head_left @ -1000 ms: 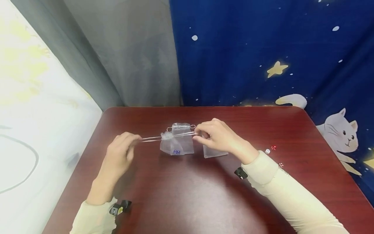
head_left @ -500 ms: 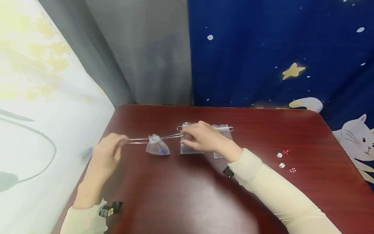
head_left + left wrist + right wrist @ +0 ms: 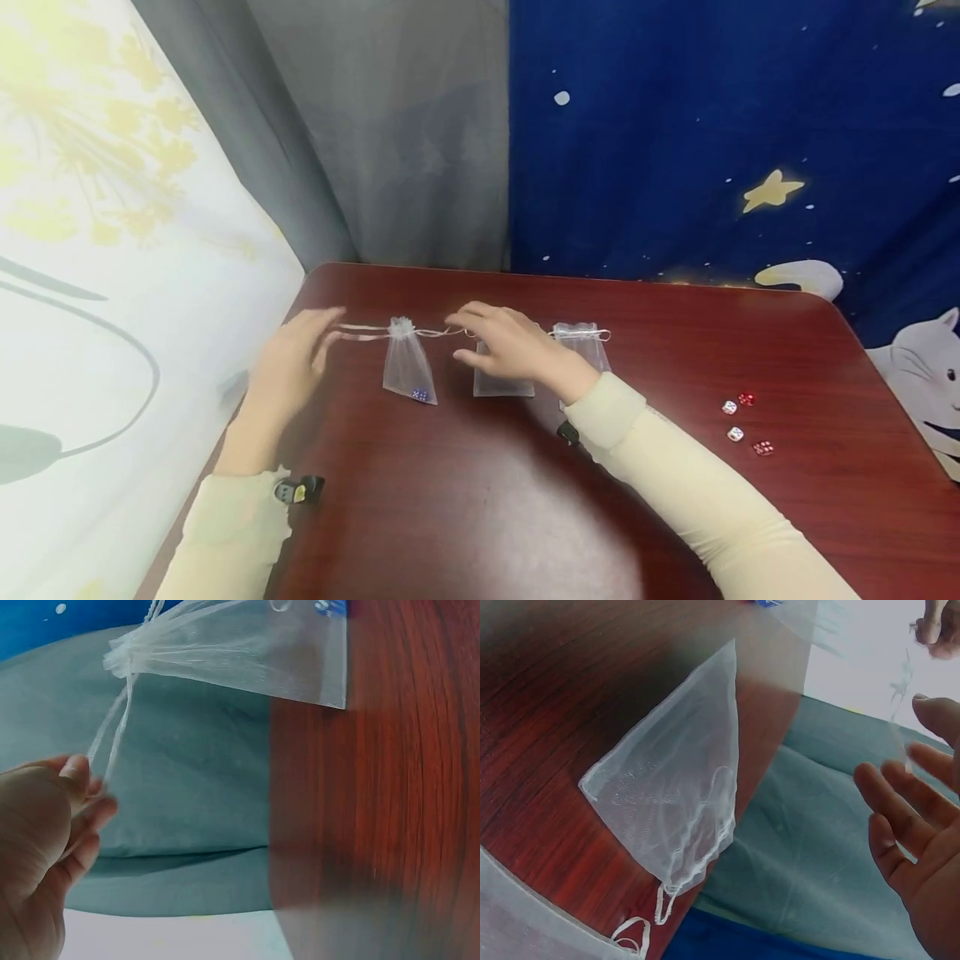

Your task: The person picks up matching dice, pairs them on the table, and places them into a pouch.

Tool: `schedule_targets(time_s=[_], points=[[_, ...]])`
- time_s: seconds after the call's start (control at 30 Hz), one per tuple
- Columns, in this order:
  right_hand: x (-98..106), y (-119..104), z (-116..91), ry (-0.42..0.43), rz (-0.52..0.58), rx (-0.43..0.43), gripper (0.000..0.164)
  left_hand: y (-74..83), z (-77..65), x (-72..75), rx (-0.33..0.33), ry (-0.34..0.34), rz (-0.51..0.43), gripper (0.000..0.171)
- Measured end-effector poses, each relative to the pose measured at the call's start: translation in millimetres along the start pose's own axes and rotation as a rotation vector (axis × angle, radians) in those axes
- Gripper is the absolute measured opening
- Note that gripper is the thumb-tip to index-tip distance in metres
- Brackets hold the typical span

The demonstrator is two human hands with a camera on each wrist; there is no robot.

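A sheer white drawstring bag (image 3: 408, 367) is gathered at its neck, with blue dice (image 3: 420, 395) in its bottom. Its ribbons stretch out to both sides. On the left, my left hand (image 3: 288, 358) has its fingertips and thumb apart at the ribbon loop (image 3: 112, 742); the fingers are blurred. My right hand (image 3: 506, 342) spreads its fingers by the other ribbon's end, above a second, flat organza bag (image 3: 675, 780). In the right wrist view those fingers stand apart, the thin ribbon passing close to them.
A third flat organza bag (image 3: 581, 337) lies to the right, partly behind the right forearm. Farther right on the red-brown table (image 3: 480, 517) lie white dice (image 3: 729, 407) and red dice (image 3: 762, 448). A grey curtain (image 3: 405, 167) and a blue curtain (image 3: 660, 150) hang behind the table.
The gathered bag has moved left off the flat bag, and its body now looks longer. The fingers of both hands have spread from their earlier pinch on the ribbons. The head view has shifted.
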State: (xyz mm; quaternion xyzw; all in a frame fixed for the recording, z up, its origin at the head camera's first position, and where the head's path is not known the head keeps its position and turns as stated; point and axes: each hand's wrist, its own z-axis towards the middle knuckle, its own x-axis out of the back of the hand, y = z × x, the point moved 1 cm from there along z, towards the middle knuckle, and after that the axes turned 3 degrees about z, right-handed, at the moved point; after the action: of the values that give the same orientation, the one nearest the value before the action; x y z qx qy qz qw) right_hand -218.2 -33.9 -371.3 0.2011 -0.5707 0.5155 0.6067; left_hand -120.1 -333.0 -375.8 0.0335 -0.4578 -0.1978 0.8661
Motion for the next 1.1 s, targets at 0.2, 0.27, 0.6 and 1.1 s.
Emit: schedule_targets(time_s=[0.2,0.27,0.6,1.1], points=[[3,4,-11,0.037,0.009,-0.050,0.053,6.5,6.5,-17.7,-0.029,0.093,-0.024,0.040],[6,7,-17,0.060,0.001,-0.062,0.051,16.1,6.5,-25.0,-0.059,0.083,-0.048,0.037],[17,23,-59,0.169,-0.007,-0.151,0.042,71.3,-8.2,-74.6,-0.216,-0.297,-0.123,0.034],[20,33,-87,0.233,-0.041,-0.184,0.032,85.1,-22.9,-102.7,-0.252,-0.445,-0.157,0.043]])
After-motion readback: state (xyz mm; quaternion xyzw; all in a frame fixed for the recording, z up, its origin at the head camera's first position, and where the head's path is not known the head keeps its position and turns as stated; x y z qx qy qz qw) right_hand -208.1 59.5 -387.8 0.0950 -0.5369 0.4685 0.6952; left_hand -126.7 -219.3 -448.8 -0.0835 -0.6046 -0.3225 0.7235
